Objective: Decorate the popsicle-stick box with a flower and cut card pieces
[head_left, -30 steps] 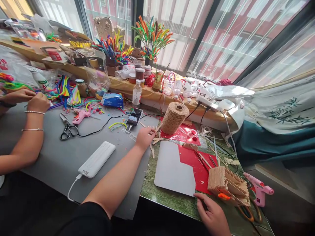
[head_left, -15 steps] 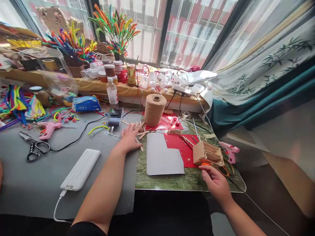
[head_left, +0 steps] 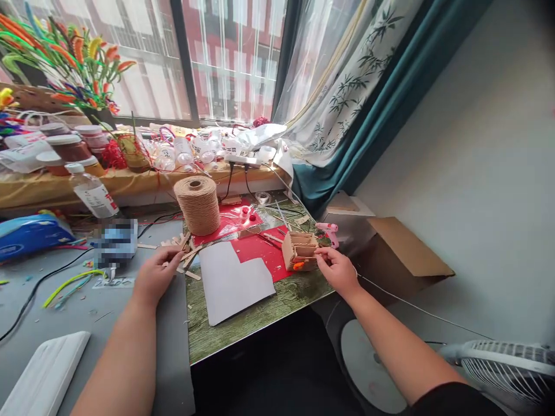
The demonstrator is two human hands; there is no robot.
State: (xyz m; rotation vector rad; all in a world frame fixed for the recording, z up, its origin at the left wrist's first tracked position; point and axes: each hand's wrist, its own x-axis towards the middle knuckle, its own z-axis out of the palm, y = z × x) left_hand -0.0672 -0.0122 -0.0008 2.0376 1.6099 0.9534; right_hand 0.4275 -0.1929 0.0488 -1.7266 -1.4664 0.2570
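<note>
L hand (head_left: 156,274): grip nearly closed, thumb & index drawn together at a craft stick (head_left: 193,252) on edge of the loose pile (head_left: 173,241). Couldn't tell if stick was truly held or only touched. R hand (head_left: 339,271): thumb & forefinger almost meeting at R end of the craft-stick box (head_left: 289,253); pinch or mere contact, couldn't say.

Box sat on R part of bench (head_left: 206,344), by the red sheet (head_left: 277,266), open side up, thin dividers inside, orange bit (head_left: 299,266) on near face (ID unclear).

Handling, my judgement: L did best taking one stick by its end, flat b/w thumb & index, so neighbours weren't dragged along. R needed a light touch, low on the outer wall; dividers looked thin, prob. easily bent or sprung at the joints. Pressing on the orange bit seemed unwise.

Nr hands: white card (head_left: 232,283) lay b/w them, partly over the red; prob. slid easily, so better not leant on. Pink glue gun (head_left: 328,231) just beyond R hand; couldn't tell if hot, so knuckles were best kept off.

Farther out: twine spool (head_left: 197,208) upright behind the sticks, worth a wide berth w/ L sleeve-side reach. Power strip (head_left: 243,160) on ledge past it, plugs in; cords best left unsnagged.
</note>
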